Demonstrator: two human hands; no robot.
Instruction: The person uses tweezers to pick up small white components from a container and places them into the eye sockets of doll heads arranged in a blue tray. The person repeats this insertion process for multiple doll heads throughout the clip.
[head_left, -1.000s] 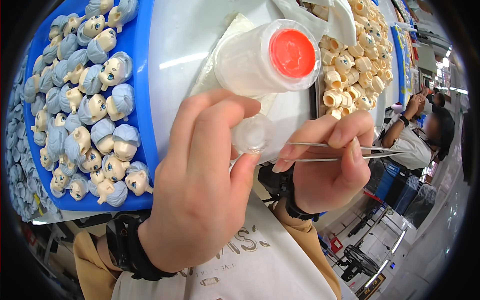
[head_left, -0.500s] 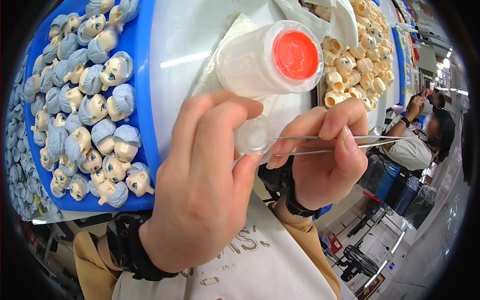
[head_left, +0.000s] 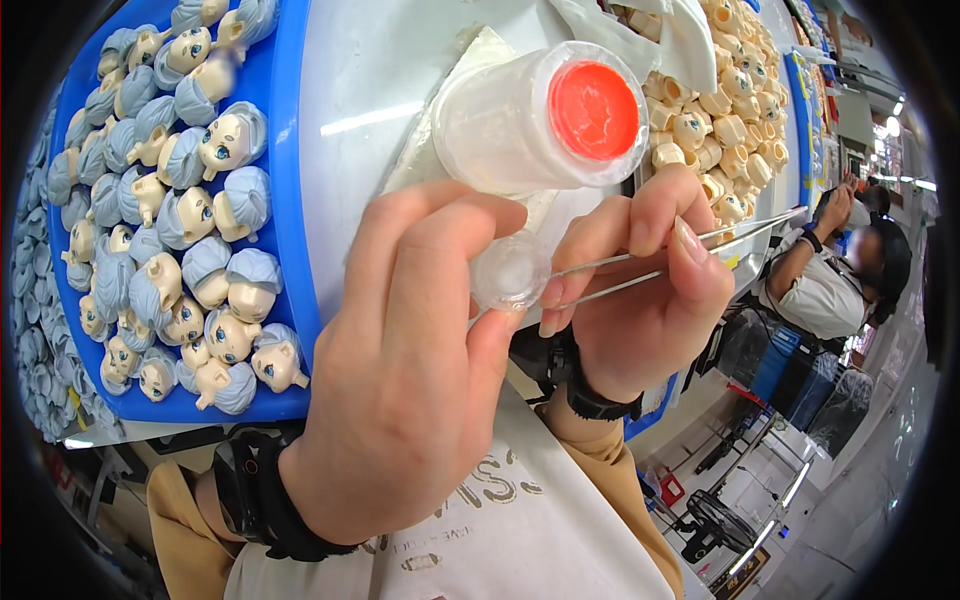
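Between the thumb and fingers of my left hand (head_left: 400, 380) is a small clear, round, cap-like piece (head_left: 510, 268). My right hand (head_left: 650, 300) grips a pair of metal tweezers (head_left: 788, 214) in its fingers. The tweezers' tips are right at the piece's right edge; whether they touch it I cannot tell. Just beyond both hands stands a translucent white plastic container (head_left: 485, 125), its round end showing an orange-red disc (head_left: 594, 110). It rests on a pale, worn sheet (head_left: 410, 165).
On the left, a blue tray (head_left: 290, 200) holds several doll heads with blue-grey hair (head_left: 232, 140). Loose blue-grey hair pieces (head_left: 45, 350) lie beyond it. Bare cream doll heads (head_left: 735, 130) are heaped at the far right, beside a white cloth (head_left: 685, 45). Another person (head_left: 830, 270) sits at the right.
My right hand has turned a little, so the rear end of the tweezers has swung up and away from me. The left hand and the clear piece stay almost still.
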